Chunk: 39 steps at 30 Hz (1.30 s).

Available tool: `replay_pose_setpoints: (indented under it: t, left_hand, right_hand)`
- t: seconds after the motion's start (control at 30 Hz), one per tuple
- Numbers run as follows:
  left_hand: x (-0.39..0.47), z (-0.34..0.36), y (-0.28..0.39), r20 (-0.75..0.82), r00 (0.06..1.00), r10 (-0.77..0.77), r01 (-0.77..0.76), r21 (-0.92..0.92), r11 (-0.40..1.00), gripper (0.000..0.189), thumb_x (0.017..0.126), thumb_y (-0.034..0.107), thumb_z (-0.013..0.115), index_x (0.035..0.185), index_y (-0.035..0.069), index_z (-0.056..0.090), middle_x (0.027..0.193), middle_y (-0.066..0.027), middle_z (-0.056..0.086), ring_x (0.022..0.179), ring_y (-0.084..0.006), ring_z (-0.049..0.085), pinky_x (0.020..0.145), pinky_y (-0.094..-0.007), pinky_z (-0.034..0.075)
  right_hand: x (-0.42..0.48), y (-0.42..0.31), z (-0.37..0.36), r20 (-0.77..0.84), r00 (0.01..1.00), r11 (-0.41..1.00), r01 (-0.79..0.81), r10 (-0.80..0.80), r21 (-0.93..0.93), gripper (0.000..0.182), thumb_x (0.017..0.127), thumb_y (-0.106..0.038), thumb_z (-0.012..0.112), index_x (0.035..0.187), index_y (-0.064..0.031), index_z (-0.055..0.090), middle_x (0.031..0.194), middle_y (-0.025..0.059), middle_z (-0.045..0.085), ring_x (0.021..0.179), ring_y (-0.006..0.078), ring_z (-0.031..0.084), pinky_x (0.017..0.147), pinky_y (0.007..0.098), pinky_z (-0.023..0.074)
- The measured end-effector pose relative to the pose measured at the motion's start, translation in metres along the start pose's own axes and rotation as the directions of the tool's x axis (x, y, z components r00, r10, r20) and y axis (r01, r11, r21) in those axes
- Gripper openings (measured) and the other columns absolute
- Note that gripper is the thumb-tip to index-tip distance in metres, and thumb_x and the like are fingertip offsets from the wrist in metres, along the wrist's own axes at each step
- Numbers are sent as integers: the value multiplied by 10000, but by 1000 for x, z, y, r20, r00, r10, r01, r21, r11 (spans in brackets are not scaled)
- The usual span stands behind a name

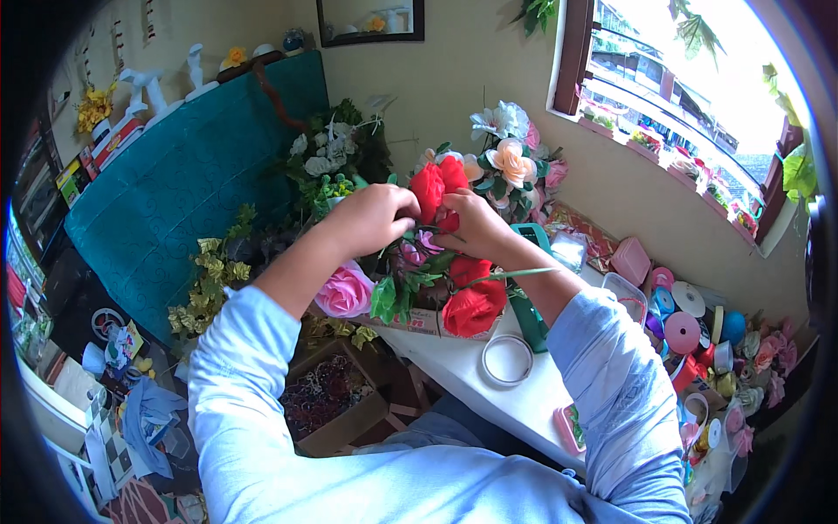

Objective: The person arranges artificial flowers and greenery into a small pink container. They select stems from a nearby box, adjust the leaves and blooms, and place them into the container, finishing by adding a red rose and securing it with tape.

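Observation:
My right hand (473, 226) pinches the lower part of a red artificial flower (429, 190) between thumb and fingers. Just left of that bloom, my left hand (374, 219) has its fingers curled inward; what lies between them is hidden. Under both hands spreads an arrangement of artificial flowers with a large pink rose (345, 289), small purple blossoms (419, 249), green ivy-like leaves (387, 300) and more red blooms (474, 309) at the right. A thin green stem (517, 273) sticks out across my right forearm. The arrangement sits at a printed cardboard box (399, 326).
On the white table (452, 367) lie a white roll (507, 360) and a dark green tool-like object (529, 321). Ribbon spools (682, 333) crowd the right side. Peach and white flowers (510, 162) stand behind. An open cardboard box (340, 419) of beads or trimmings is below left.

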<state>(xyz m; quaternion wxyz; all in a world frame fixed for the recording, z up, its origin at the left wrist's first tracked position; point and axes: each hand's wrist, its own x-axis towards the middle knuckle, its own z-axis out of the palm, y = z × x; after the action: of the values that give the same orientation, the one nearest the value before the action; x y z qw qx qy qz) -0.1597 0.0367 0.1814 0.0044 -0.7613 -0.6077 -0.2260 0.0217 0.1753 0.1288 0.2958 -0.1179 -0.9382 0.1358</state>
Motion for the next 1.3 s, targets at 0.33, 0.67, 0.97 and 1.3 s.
replay_pose_setpoints:
  t: [0.33, 0.67, 0.97, 1.3]
  left_hand:
    - [24, 37, -38, 10, 984, 180, -177, 234, 956, 168, 778, 178, 752, 938, 130, 737, 973, -79, 694, 955, -313, 657, 845, -439, 527]
    - [23, 48, -41, -36, 948, 317, -291, 309, 905, 160, 816, 155, 690, 967, 110, 717, 970, -76, 696, 942, -310, 655, 855, -435, 500]
    - [21, 57, -52, -75, 931, 357, -316, 322, 892, 130, 841, 142, 602, 891, 152, 721, 893, -54, 702, 886, -287, 679, 809, -429, 537]
    - [24, 55, -43, -39, 903, 428, -381, 389, 839, 128, 802, 129, 600, 882, 142, 699, 900, -49, 700, 889, -280, 680, 802, -420, 541]
  right_hand:
    - [-10, -8, 4, -143, 987, 997, 74, -72, 8, 401, 646, -149, 852, 954, -1, 642, 986, 199, 549, 960, 408, 584, 850, 448, 525]
    - [10, 12, -1, 222, 891, 907, -417, 396, 57, 520, 731, -468, 849, 916, 0, 719, 790, 145, 704, 724, 290, 685, 703, 369, 532]
    - [2, -8, 9, 57, 996, 991, -66, 74, -117, 421, 678, -283, 865, 894, 11, 655, 845, 233, 674, 832, 417, 673, 731, 443, 548]
    - [14, -19, -9, 260, 696, 709, -703, 670, 55, 469, 705, -379, 818, 862, 34, 661, 755, 215, 670, 756, 404, 676, 692, 440, 551]
